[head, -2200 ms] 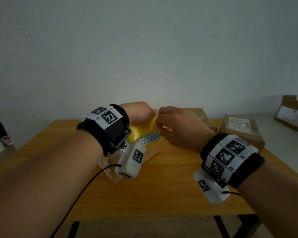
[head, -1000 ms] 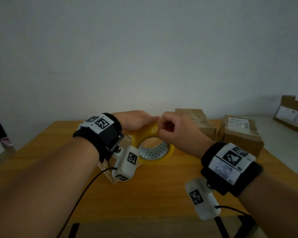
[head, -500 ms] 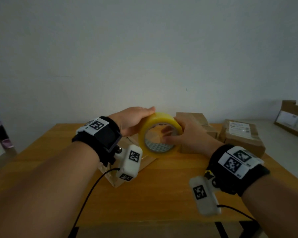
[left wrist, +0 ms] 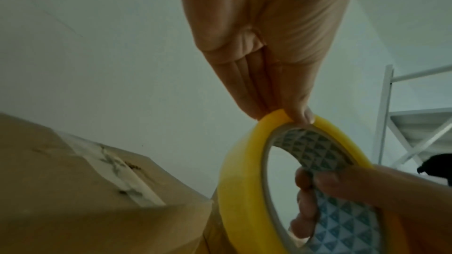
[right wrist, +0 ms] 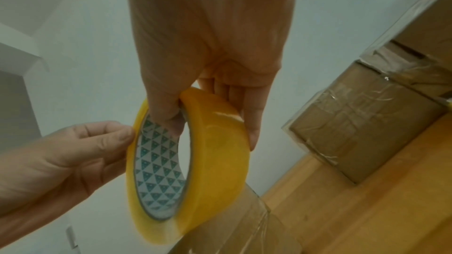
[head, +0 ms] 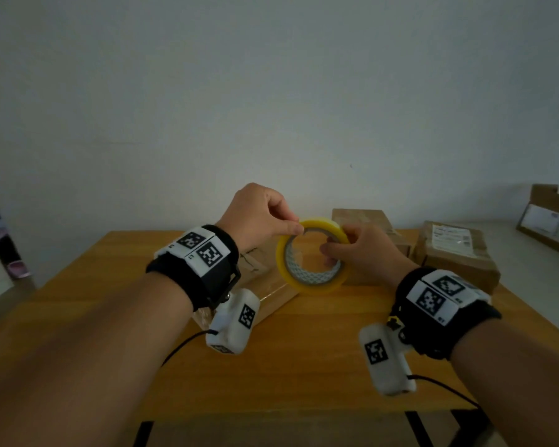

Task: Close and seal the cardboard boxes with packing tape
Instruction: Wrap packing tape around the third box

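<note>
The tape roll [head: 313, 257] is standing on edge in the air, just above the near box [head: 265, 285] and the bench [head: 304, 350]. The roll's axis is lying roughly level, and the open core is facing the person and slightly to the left. The core's inner face is showing a triangle print.

The right hand [head: 365, 256] is holding the roll at its right side. The thumb [right wrist: 166, 111] is hooking through the core, and the fingers [right wrist: 252, 123] are lying along the outer yellow band, so this grip is curling round the roll wall.

The left hand [head: 259, 214] is pinching the roll's top left edge between thumb and fingertips [left wrist: 300, 115]. The remaining fingers are lying close together. Whether a loose tape end is in that pinch cannot be told.

The near box is lying under the left wrist, with a clear taped seam [left wrist: 117, 169] running along its top. Its long axis is pointing away and to the right. Two more taped boxes are resting at the bench's far right: one [head: 365, 221] behind the roll, another [head: 455, 250] beside it. A fourth box [head: 549, 217] is sitting well apart on a pale surface to the right.
</note>
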Demonstrator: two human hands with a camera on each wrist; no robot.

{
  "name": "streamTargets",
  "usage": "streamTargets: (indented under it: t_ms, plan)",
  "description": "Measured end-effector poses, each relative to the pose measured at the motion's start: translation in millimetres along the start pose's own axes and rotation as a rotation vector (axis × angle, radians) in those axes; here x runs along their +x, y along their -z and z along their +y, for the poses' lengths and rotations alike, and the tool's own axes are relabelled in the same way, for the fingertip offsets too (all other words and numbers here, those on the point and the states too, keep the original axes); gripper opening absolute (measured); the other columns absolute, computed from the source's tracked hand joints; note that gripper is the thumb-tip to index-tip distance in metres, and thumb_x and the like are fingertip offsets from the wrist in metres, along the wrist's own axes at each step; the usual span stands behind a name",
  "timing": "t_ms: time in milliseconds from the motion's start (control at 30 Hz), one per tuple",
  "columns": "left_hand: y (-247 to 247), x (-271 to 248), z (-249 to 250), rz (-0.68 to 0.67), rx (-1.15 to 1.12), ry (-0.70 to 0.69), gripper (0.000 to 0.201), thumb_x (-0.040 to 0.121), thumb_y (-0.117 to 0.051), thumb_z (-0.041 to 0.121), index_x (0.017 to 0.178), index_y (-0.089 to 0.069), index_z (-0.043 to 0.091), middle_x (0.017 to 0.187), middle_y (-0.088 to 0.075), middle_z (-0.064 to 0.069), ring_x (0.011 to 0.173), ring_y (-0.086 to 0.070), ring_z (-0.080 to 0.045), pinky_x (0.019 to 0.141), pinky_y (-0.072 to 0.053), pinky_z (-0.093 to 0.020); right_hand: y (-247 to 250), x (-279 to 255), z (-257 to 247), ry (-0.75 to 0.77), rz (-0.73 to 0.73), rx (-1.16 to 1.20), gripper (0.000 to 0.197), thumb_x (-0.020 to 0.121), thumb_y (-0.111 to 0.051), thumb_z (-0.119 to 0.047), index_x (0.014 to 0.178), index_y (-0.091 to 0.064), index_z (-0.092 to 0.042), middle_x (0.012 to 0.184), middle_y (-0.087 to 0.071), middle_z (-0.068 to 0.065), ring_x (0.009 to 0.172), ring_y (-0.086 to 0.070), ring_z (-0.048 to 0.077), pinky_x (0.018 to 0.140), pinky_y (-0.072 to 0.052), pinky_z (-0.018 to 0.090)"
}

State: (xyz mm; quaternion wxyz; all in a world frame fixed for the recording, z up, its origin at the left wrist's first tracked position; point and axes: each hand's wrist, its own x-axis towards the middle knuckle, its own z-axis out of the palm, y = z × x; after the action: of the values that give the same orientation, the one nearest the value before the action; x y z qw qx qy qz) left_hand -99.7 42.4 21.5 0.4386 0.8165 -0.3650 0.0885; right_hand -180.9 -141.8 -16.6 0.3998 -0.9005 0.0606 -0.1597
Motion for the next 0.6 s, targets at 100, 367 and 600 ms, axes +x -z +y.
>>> streamTargets:
  t_ms: [100,367,600]
  plan:
    - [-0.4,0.7,1.2,-0.039,0.064,-0.007,0.020,0.069,-0.084,0.024,0.072,-0.070,0.010,0.076,-0.072,0.002,0.074,-0.068,-0.012,0.073,-0.057,-0.028,1.0,-0.1,3.1,-0.012,0.002,-0.007,0.024,0.084,-0.070,-0.026,0.092,-0.067,-0.004,0.074,-0.073,0.001,0.077,-0.068,0.028,0.066,-0.052,0.034]
    - [2.0,-2.2,0.4,-0.355,0.118,0.052,0.012,0.087,-0.067,0.024,0.083,-0.063,0.014,0.069,-0.059,0.008,0.055,-0.052,0.005,0.052,-0.041,-0.008,7.4,-2.7,-1.6,0.115,0.078,-0.217,0.024,0.083,-0.070,-0.020,0.090,-0.054,-0.003,0.078,-0.054,0.014,0.065,-0.046,0.021,0.059,-0.033,0.032]
    - [6.9,-8.5,-2.6,-0.574,-0.255,0.282,0.019,0.095,-0.052,0.011,0.077,-0.049,0.013,0.054,-0.045,0.005,0.039,-0.029,-0.003,0.038,-0.024,-0.016,-1.7,-7.5,-1.0,0.237,0.106,-0.233,0.023,0.081,-0.068,-0.015,0.097,-0.054,-0.004,0.086,-0.058,0.018,0.075,-0.053,0.031,0.061,-0.038,0.037]
